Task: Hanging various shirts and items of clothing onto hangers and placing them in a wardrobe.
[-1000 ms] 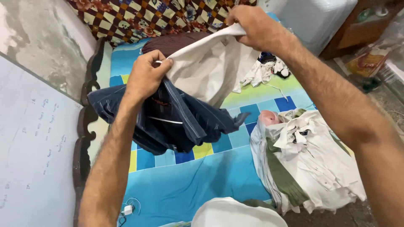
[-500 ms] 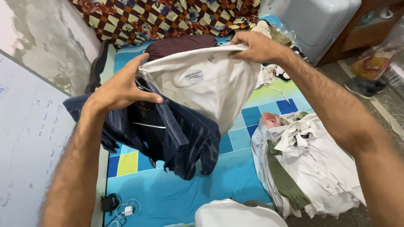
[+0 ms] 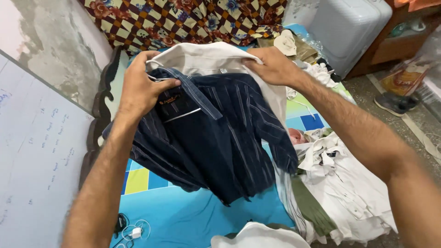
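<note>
My left hand (image 3: pixel 142 87) grips the collar of a dark navy striped shirt (image 3: pixel 220 138) on a white hanger, holding it up over the bed. A white shirt (image 3: pixel 202 57) hangs behind it, its collar pinched together with the navy one. My right hand (image 3: pixel 273 66) holds the white shirt's collar and shoulder at the top right. The navy shirt now hangs in front and covers most of the white one.
A blue, yellow and green checked bedsheet (image 3: pixel 183 216) lies below. A heap of white and olive clothes (image 3: pixel 340 183) sits at the right. A patterned quilt (image 3: pixel 183 18), a grey suitcase (image 3: pixel 349 27), a whiteboard (image 3: pixel 36 165) at left and a charger with cable (image 3: pixel 133 232) are around.
The navy shirt has swung from the left to in front of the white shirt. Both hands have come closer together and my left hand has closed on the collars.
</note>
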